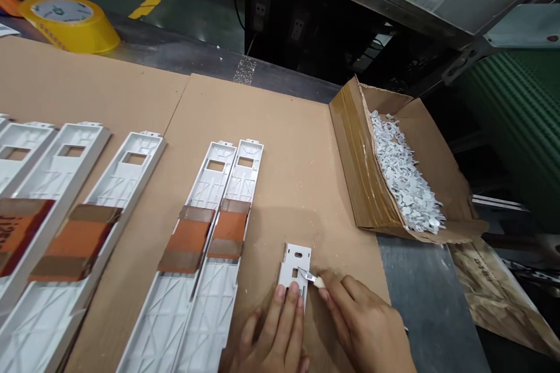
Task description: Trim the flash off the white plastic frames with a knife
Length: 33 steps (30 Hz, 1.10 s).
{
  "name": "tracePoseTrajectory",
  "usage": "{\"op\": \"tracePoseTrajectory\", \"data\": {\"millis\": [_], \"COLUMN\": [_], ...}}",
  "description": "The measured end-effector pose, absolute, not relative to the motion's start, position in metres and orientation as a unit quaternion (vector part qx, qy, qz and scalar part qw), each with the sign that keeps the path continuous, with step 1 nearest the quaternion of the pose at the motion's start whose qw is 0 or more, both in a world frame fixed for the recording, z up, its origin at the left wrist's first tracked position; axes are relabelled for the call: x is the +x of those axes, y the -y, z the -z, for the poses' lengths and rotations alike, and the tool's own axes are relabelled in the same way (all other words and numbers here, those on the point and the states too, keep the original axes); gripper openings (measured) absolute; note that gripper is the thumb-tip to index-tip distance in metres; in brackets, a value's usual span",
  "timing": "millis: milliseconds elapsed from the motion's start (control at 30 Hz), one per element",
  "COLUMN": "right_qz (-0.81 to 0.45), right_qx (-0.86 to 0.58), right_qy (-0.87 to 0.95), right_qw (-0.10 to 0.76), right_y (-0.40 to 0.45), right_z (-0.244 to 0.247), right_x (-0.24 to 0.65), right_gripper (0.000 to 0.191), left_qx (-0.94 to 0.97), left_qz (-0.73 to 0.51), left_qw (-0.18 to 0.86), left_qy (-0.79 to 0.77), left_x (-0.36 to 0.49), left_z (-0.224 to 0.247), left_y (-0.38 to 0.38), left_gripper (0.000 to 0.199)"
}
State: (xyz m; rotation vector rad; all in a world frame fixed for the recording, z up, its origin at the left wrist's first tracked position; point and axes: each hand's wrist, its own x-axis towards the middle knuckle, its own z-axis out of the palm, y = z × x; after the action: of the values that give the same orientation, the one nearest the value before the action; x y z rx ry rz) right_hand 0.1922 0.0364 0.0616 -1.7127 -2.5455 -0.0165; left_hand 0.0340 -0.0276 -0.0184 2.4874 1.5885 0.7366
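Note:
A white plastic plate (289, 267) with a square cutout and a smaller slot lies at the lower middle. The fingers of my left hand (277, 332) are laid over its near part, with the thumb tucked at the right side, holding it; that end is hidden beneath them. In my right hand (367, 320) a craft knife (315, 281) is pinched close to the blade. Its tip reaches the edge of the square cutout.
Long white plastic trays (227, 291) with orange-brown bands lie to the left. An open cardboard box (356, 169) of small white pieces (406, 180) stands at right. Yellow tape (83, 29) sits at the far left. Cardboard sheeting (289, 128) covers the table.

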Motion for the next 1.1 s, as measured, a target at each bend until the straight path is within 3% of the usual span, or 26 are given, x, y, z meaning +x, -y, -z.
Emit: {"op": "tracePoseTrajectory", "data": {"millis": [667, 1100], "right_qz": [0.012, 0.031], "right_qx": [-0.544, -0.498], "right_qy": [0.839, 0.864], "right_qw": [-0.015, -0.062], "right_y": [-0.034, -0.058], "right_z": [-0.055, -0.068], "right_x": [0.198, 0.198], "right_gripper": [0.035, 0.048], "left_qx": [0.82, 0.827], "left_qz": [-0.225, -0.22], "left_qw": [0.044, 0.037], "left_qy": [-0.524, -0.516], "left_x": [0.034, 0.034], "left_z": [0.014, 0.011], "left_y": [0.027, 0.024], "left_gripper": [0.04, 0.037]}}
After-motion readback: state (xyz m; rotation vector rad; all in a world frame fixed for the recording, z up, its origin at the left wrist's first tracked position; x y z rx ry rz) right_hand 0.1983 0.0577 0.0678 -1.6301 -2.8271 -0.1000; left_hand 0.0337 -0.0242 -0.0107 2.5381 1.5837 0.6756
